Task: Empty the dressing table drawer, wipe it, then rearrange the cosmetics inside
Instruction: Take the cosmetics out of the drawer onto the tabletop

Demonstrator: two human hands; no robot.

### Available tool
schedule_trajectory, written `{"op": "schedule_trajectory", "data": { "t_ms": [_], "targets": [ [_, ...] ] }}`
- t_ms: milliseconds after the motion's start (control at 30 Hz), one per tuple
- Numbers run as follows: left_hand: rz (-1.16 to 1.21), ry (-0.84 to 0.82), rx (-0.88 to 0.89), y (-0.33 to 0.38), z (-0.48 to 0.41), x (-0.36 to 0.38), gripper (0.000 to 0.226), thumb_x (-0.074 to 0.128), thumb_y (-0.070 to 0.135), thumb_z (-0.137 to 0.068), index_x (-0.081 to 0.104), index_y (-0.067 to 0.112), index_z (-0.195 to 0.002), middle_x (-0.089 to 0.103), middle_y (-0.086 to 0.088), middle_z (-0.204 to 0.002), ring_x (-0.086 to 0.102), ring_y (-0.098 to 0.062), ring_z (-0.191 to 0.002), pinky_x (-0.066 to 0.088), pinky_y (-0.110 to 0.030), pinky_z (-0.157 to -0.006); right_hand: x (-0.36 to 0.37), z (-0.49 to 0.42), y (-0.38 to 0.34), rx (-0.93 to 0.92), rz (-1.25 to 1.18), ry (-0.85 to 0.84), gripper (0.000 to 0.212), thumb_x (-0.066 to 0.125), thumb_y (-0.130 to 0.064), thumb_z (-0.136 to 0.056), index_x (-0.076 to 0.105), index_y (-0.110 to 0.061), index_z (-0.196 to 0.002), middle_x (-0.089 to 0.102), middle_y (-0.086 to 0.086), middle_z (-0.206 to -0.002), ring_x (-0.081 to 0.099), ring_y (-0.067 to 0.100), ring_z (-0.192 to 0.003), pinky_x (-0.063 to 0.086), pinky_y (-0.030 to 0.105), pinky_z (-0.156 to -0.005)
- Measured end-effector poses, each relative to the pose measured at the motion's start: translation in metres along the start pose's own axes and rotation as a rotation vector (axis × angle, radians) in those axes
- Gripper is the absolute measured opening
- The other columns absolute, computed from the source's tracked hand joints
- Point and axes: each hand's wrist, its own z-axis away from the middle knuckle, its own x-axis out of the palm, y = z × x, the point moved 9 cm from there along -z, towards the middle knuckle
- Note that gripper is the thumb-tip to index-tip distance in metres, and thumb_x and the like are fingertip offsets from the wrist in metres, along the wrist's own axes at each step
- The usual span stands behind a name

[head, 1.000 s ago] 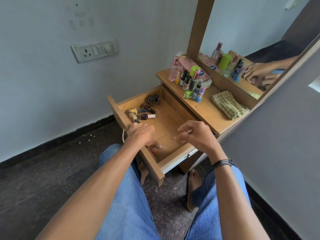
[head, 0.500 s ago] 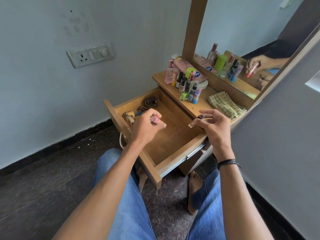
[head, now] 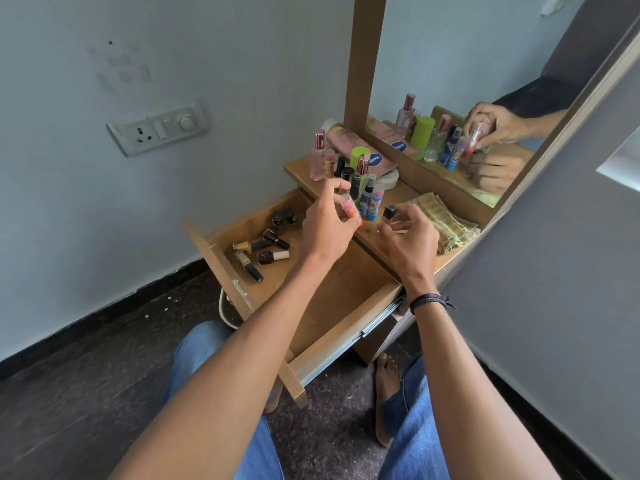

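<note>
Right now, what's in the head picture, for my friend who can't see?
Above an open drawer, the left hand pinches a pink tube and the right hand a dark-capped tube. Small bottles lie in the drawer.

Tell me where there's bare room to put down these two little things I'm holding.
The drawer floor is bare from the nail polish bottles at its far end to the near wall with the metal rail. On the table top, a narrow strip lies bare between the upright bottle cluster and the folded cloth. The cluster's end is crowded.
</note>
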Motion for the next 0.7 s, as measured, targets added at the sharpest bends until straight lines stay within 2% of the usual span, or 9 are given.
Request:
{"op": "schedule_trajectory", "data": {
  "t_ms": [67,167,300,533,700],
  "targets": [
    [-0.034,-0.002,0.016,-0.001,-0.001,0.008,0.056,0.082,0.009,-0.082,0.05,0.021,-0.127,0.071,0.0,-0.109,0.071,-0.011,-0.089,0.062,-0.031,-0.075,0.003,-0.002,0.005,0.005,0.015,-0.011,0.024,0.079,-0.012,-0.084,0.072,-0.016,-0.107,0.069,-0.006,-0.093,0.06,-0.001,-0.076,0.059,0.029,-0.073],
    [-0.047,-0.008,0.027,-0.001,-0.002,0.016,0.06,0.081,0.009,-0.083,0.048,0.021,-0.131,0.072,-0.001,-0.109,0.072,-0.012,-0.09,0.062,-0.032,-0.075,0.005,-0.005,0.012,0.024,0.025,-0.01,0.021,0.079,-0.014,-0.083,0.074,-0.017,-0.103,0.072,-0.003,-0.094,0.067,0.01,-0.081,0.061,0.035,-0.076],
    [-0.015,-0.025,0.037,0.002,-0.002,0.023,0.061,0.078,0.006,-0.085,0.045,0.02,-0.135,0.075,-0.001,-0.107,0.074,-0.012,-0.091,0.063,-0.037,-0.079,0.01,-0.005,0.014,0.021,0.053,-0.028,0.022,0.081,-0.015,-0.084,0.075,-0.015,-0.105,0.073,-0.004,-0.091,0.068,0.008,-0.081,0.061,0.031,-0.077],
    [-0.02,-0.037,0.043,0.003,0.002,0.026,0.058,0.078,0.007,-0.085,0.047,0.02,-0.132,0.076,-0.002,-0.107,0.074,-0.011,-0.091,0.062,-0.036,-0.081,0.012,-0.005,0.016,0.026,0.06,-0.037,0.019,0.081,-0.014,-0.084,0.076,-0.017,-0.102,0.074,-0.004,-0.09,0.07,0.01,-0.081,0.062,0.034,-0.08],
    [-0.061,-0.015,0.038,0.0,0.0,0.027,0.058,0.078,0.007,-0.085,0.046,0.022,-0.131,0.076,-0.001,-0.109,0.074,-0.014,-0.093,0.062,-0.043,-0.082,0.015,-0.008,0.019,0.059,0.055,-0.066,0.016,0.084,-0.017,-0.083,0.076,-0.018,-0.098,0.073,-0.006,-0.086,0.069,0.008,-0.079,0.063,0.032,-0.077]
  ]
}}
